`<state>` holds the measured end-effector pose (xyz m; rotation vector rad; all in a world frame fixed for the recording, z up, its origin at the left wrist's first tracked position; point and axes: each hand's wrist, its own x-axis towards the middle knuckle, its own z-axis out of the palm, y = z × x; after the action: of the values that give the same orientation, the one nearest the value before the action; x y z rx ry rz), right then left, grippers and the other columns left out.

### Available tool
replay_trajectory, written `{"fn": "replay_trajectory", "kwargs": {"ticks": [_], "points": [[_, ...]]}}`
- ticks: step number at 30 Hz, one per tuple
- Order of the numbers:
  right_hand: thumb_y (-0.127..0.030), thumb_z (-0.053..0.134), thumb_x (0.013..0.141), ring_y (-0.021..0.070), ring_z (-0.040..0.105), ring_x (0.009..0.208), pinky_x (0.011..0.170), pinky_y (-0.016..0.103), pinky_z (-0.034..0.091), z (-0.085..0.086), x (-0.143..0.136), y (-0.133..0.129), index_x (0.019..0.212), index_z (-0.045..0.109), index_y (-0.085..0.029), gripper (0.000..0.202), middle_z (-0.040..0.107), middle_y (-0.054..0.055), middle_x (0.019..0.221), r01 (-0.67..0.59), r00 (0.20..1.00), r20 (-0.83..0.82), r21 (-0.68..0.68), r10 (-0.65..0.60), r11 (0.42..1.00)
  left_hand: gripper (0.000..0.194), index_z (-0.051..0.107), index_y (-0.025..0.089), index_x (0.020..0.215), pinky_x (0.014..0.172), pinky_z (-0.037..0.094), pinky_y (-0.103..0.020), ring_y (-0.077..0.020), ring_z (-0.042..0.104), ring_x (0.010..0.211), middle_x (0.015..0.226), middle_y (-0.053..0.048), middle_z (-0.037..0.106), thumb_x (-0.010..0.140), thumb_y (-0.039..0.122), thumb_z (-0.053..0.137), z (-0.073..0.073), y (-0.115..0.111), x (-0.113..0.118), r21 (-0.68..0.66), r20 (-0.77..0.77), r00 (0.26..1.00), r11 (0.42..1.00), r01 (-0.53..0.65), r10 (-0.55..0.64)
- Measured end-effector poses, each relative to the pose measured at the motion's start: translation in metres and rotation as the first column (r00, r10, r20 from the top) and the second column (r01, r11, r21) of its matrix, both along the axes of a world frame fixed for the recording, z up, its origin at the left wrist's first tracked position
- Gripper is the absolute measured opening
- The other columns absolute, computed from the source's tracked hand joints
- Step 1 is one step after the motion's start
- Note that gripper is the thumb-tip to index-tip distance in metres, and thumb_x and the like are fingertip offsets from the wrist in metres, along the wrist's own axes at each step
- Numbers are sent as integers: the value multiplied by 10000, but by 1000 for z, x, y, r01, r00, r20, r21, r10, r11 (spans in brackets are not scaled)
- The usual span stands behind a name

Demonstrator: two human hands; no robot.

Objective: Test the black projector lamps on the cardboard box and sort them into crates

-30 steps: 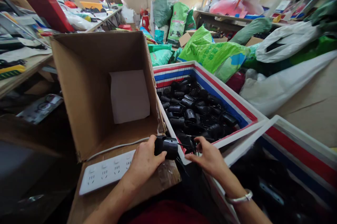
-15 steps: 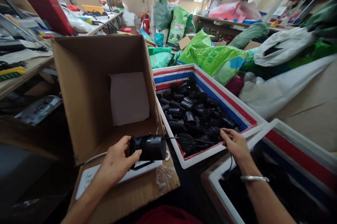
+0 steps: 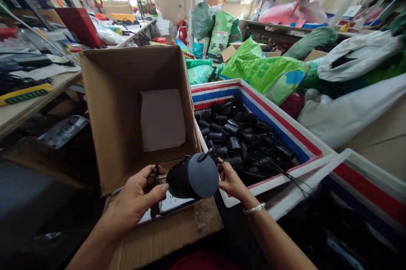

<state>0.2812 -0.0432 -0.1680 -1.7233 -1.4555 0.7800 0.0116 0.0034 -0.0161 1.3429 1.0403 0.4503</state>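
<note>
- Your left hand (image 3: 135,198), half-curled, grips the black cylinder (image 3: 190,177) near the lower right corner of the cardboard box (image 3: 106,126).
- Your right hand (image 3: 233,180) curls beside it, nearly closed; whether it holds anything is unclear.

The right hand (image 3: 230,180) had moved in toward the left hand (image 3: 135,196); between them, the black cylinder (image 3: 179,179) had swung its round end (image 3: 203,175) into fuller view. Thin cords (image 3: 294,178) had appeared right of the right hand.

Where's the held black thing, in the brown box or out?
Out: the left hand holds the black device in front of the box.
</note>
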Motion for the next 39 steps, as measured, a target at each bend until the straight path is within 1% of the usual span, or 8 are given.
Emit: {"fn": "replay_trajectory", "kwargs": {"ticks": [4, 8, 12, 18, 22, 27, 33, 39], "points": [[-324, 653, 724, 134, 487, 664, 628, 293, 455, -7, -22, 22, 1274, 490, -140, 603, 511, 75, 971, 84, 995, -51, 77, -80, 993, 396, 487, 178, 1014, 504, 433, -189, -101, 473, 582, 675, 26, 525, 773, 443, 655, 7, -2, -20, -33, 51, 999, 999, -18, 19], [-325, 588, 757, 149, 520, 675, 620, 278, 445, 6, -28, 39, 900, 654, -164, 225, 539, 45, 833, 10, 992, -124, 111, 4, 994, 431, 489, 204, 1084, 559, 430, -203, -131, 509, 668, 710, 16, 538, 770, 439, 670, -1, -4, -47, -42, 121, 993, 999, -8, 13], [-404, 555, 786, 155, 527, 649, 589, 270, 450, 27, -35, 38, 684, 593, -172, 256, 555, 24, 692, -69, 976, -197, 102, 89, 992, 441, 492, 229, 1131, 666, 467, -237, -154, 557, 749, 769, 9, 580, 774, 406, 681, -11, -5, -69, -36, 160, 984, 997, -76, 80], [-450, 531, 821, 119, 510, 477, 459, 242, 445, 46, -55, 24, 786, 595, -157, 302, 555, -7, 570, -222, 931, -292, 21, 218, 975, 388, 548, 206, 1080, 726, 499, -240, -152, 599, 793, 899, -22, 640, 757, 333, 722, -14, -10, -82, -71, 285, 917, 960, -271, 280], [-417, 526, 829, 119, 527, 498, 477, 248, 464, 36, -70, 22, 876, 593, -156, 274, 569, 5, 633, -308, 915, -268, 20, 302, 951, 378, 560, 191, 1050, 713, 501, -220, -142, 599, 788, 893, -24, 635, 742, 312, 742, -28, -15, -86, -112, 376, 859, 937, -331, 348], [-365, 501, 865, 133, 535, 552, 526, 260, 470, 21, -76, 25, 855, 588, -164, 219, 583, 20, 662, -376, 911, -169, 39, 377, 926, 411, 522, 194, 1094, 603, 517, -224, -122, 585, 650, 804, -14, 621, 755, 294, 732, -51, -21, -93, -157, 375, 844, 924, -349, 382], [-332, 489, 889, 137, 546, 554, 529, 264, 481, 20, -82, 29, 855, 619, -176, 206, 611, 28, 692, -455, 888, -55, 45, 457, 889, 477, 531, 179, 1025, 488, 534, -228, -119, 573, 572, 761, 1, 600, 666, 325, 809, -59, -23, -97, -226, 409, 783, 883, -410, 469], [-330, 508, 898, 211, 637, 776, 684, 350, 536, 11, -79, 18, 881, 652, -192, 200, 674, 80, 836, -451, 892, 73, 89, 446, 888, 490, 538, 178, 1092, 478, 516, -195, -116, 595, 590, 802, -6, 625, 689, 273, 801, -77, -15, -81, -234, 540, 718, 898, -373, 439]]}}
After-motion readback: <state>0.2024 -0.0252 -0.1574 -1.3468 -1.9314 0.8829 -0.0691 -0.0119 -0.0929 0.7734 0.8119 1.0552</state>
